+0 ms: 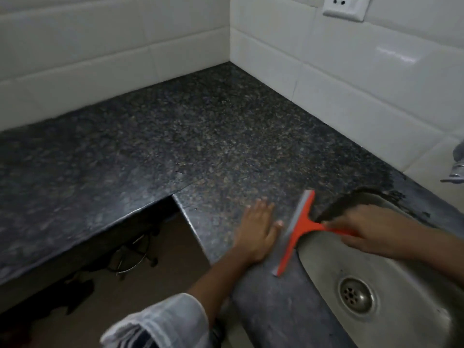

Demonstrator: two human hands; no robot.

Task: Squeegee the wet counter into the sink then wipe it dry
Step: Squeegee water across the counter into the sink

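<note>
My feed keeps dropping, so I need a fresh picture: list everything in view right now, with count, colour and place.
squeegee: one, orange with a grey blade, on the counter at the sink's left edge
counter: one, dark speckled stone, L-shaped, running into the wall corner
sink: one, steel, set into the counter at lower right
drain: one, metal, in the sink floor
tap: one, chrome, partly visible at the right edge
wall tiles: many, white, behind the counter
socket: one, white, top right on the wall
left hand: flat on the counter beside the blade
right hand: gripping the squeegee handle over the sink
</note>
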